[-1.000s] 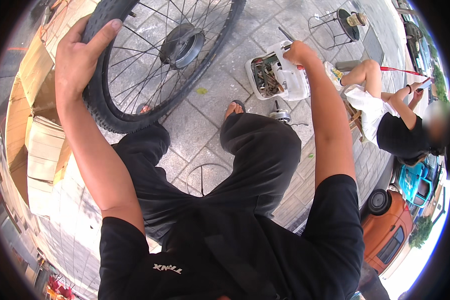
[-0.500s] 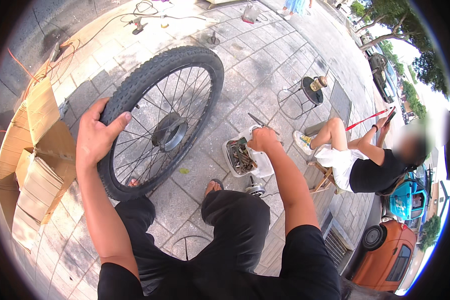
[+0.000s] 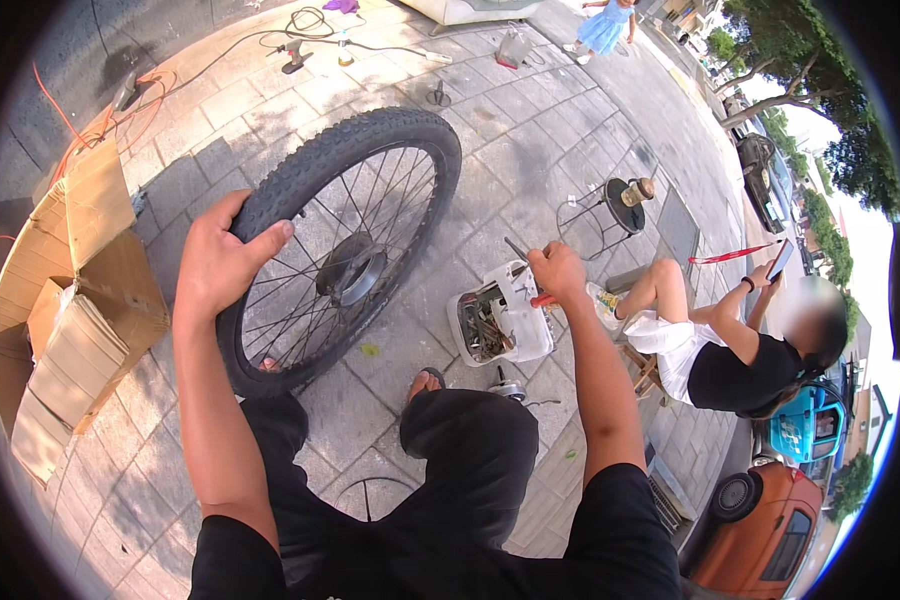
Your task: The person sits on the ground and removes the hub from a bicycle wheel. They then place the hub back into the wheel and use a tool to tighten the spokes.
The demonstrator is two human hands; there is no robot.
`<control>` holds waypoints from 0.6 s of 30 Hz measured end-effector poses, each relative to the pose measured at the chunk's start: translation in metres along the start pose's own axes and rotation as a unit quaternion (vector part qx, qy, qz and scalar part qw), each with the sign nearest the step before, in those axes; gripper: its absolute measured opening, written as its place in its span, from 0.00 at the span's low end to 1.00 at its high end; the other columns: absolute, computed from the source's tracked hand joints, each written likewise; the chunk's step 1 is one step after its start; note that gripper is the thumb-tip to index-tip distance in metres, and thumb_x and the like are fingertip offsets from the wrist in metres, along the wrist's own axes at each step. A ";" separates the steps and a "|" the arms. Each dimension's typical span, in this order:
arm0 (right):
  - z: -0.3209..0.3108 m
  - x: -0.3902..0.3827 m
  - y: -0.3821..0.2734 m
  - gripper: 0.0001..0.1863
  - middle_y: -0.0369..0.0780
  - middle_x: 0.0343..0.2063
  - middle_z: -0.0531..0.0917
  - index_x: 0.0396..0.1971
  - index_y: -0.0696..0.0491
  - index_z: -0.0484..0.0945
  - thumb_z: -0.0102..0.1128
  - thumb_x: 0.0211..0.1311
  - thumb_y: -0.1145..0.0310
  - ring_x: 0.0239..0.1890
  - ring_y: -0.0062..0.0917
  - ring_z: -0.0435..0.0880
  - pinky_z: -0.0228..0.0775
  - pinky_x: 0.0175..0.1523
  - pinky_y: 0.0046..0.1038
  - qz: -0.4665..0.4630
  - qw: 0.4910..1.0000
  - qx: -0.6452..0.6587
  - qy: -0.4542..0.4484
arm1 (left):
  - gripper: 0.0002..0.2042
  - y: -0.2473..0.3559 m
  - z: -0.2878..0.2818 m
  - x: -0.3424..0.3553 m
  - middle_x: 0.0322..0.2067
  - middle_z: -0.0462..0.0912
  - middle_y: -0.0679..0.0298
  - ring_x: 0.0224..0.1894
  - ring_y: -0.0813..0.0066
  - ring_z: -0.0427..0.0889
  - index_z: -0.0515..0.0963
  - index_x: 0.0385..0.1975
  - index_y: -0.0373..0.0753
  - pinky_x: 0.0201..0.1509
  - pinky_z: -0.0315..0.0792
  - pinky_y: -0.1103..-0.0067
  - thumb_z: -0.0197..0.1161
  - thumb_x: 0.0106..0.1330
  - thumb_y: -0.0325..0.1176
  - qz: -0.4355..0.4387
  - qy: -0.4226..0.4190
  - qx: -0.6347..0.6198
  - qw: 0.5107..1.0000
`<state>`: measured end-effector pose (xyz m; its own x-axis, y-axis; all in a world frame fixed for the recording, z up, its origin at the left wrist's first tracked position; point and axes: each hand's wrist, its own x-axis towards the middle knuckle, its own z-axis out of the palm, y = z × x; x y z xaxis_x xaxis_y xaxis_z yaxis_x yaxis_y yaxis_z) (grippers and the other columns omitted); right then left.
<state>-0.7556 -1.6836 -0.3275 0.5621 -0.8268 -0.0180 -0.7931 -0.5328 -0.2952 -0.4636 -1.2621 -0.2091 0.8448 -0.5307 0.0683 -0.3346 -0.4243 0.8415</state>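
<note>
A bicycle wheel (image 3: 322, 150) with a knobby black tyre stands tilted on the paving in front of my legs. Its upper left side is gripped by my left hand (image 3: 228, 258), the thumb over the tyre's side and the fingers around the tread. My right hand (image 3: 558, 270) is closed on a slim dark metal tool (image 3: 515, 248), whose kind I cannot make out. Beneath that hand is a white plastic container (image 3: 535, 340) full of small tools and metal parts. A red handle (image 3: 543, 300) shows just below my fist; whether it belongs to the held tool is unclear.
An opened cardboard box (image 3: 100, 330) lies at left. A metal hub-like part (image 3: 508, 388) rests near my right knee. Farther off are a round stool (image 3: 625, 215), a power drill (image 3: 292, 56) and cables. A seated person (image 3: 740, 350) holds a phone at right; a person in blue (image 3: 605, 30) stands behind.
My right hand has lifted slightly away from the container, still holding the tool. My left hand and the wheel appear a little farther right. The person in blue has come further into view.
</note>
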 end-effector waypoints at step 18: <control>-0.024 -0.150 -0.203 0.14 0.44 0.45 0.89 0.57 0.61 0.80 0.57 0.76 0.81 0.49 0.39 0.93 0.86 0.60 0.45 -0.153 0.508 0.787 -0.315 | 0.28 -0.039 -0.025 -0.047 0.40 0.89 0.60 0.43 0.72 0.84 0.84 0.57 0.30 0.53 0.79 0.73 0.80 0.64 0.43 0.053 0.028 0.056 0.997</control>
<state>-0.6846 -1.4557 -0.2424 0.9593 -0.2630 0.1027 0.2451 0.5952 -0.7653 -0.4801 -1.2023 -0.2323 0.8234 -0.5364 0.1855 -0.4646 -0.4495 0.7630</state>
